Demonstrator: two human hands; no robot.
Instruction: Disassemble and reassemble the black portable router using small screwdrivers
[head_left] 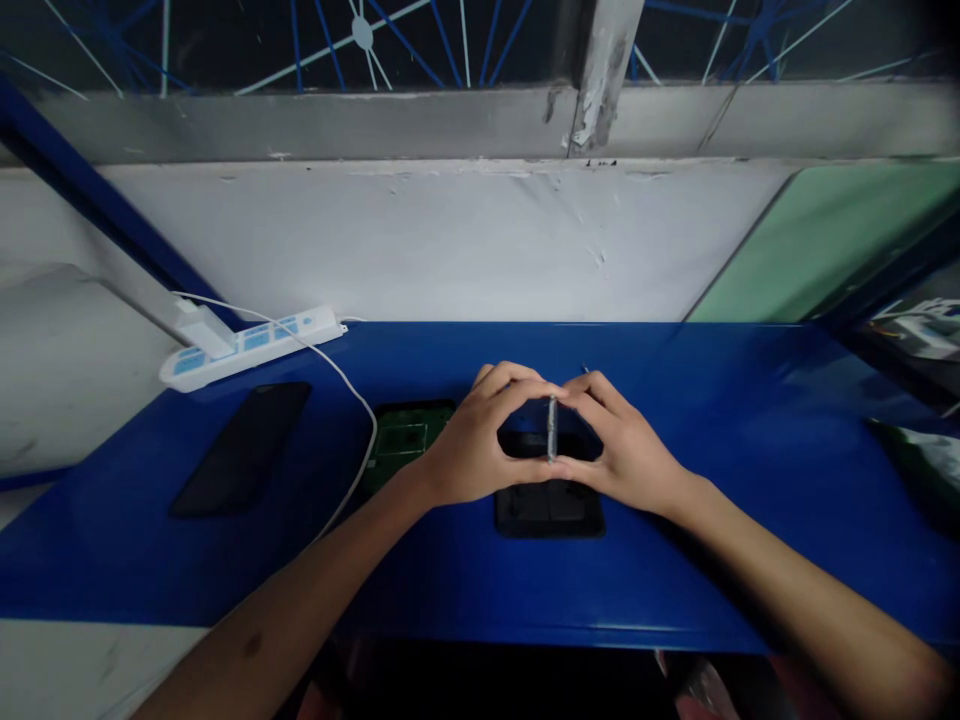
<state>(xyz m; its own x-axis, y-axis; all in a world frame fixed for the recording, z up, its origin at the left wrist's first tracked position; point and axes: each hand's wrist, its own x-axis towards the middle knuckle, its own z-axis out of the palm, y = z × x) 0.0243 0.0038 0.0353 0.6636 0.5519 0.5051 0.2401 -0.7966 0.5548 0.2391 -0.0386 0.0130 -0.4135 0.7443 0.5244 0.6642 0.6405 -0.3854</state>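
Note:
A thin, flat silver-grey piece [552, 430] is held upright, its narrow edge turned toward me, so its kind does not show. My left hand [480, 435] grips it from the left, fingers at the top end and thumb at the bottom. From the right, my right hand [626, 440] pinches the same two ends. Below both hands lies a black, rounded rectangular shell [550, 512], partly covered by them. Left of my left hand is a dark-framed green circuit board [405, 435], partly hidden by the wrist. A thin tip [586, 370] pokes out behind my right hand.
A black slab like a phone [244, 450] lies on the blue table [442, 585] at left. Behind it stands a white power strip [259, 345] with a plugged-in adapter [202, 330]. A white cable [352, 390] crosses the tabletop. A dark green and white item [926, 465] sits far right.

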